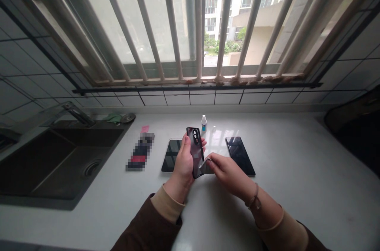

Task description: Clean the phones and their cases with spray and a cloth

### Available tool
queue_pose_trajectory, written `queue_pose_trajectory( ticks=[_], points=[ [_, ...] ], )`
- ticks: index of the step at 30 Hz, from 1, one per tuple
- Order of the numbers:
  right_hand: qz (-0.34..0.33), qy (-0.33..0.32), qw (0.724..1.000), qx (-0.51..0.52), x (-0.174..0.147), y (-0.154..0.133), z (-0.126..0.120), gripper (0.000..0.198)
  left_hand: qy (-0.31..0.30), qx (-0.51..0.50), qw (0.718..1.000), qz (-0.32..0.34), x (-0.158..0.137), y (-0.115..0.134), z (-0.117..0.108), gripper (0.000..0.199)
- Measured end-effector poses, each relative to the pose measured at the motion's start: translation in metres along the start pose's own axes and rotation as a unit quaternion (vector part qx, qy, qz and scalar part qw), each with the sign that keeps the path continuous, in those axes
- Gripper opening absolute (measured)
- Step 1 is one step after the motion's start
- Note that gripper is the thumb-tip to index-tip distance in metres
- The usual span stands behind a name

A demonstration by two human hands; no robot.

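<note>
We are in a home kitchen: a dark sink (59, 160) with faucet (75, 112) set in a white countertop (297, 172), tiled walls (26, 77), and a barred window (190, 25) facing apartment blocks.

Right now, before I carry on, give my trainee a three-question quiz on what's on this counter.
1. True or false: the left hand holds the dark phone case upright above the counter.
2. What does the right hand pinch against the case's lower edge? A) grey cloth B) small bottle C) sponge
3. How many dark devices lie flat on the counter beside the hands?

Key: 1 true; 2 A; 3 two, a tablet to the left and a phone to the right.
</note>
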State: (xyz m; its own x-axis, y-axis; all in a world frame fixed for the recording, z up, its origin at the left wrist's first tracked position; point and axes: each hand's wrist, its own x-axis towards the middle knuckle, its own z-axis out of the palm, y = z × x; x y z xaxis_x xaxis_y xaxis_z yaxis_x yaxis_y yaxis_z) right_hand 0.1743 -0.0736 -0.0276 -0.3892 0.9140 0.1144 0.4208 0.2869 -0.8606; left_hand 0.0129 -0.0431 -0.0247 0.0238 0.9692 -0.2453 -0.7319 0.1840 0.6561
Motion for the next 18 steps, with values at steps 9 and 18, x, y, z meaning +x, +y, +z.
queue_pose_trajectory(
  ticks=[9,18],
  points=[
    [0.035,0.021,0.969,0.244,0.0,0.002,0.002,0.04,-0.007,-0.01,0.999,-0.042,-0.002,0.002,0.002,0.051],
    [-0.005,0.318,0.947,-0.051,-0.005,0.003,-0.004,0.03,-0.036,0.026,0.999,0.012,-0.004,-0.003,0.001,0.055]
  ],
)
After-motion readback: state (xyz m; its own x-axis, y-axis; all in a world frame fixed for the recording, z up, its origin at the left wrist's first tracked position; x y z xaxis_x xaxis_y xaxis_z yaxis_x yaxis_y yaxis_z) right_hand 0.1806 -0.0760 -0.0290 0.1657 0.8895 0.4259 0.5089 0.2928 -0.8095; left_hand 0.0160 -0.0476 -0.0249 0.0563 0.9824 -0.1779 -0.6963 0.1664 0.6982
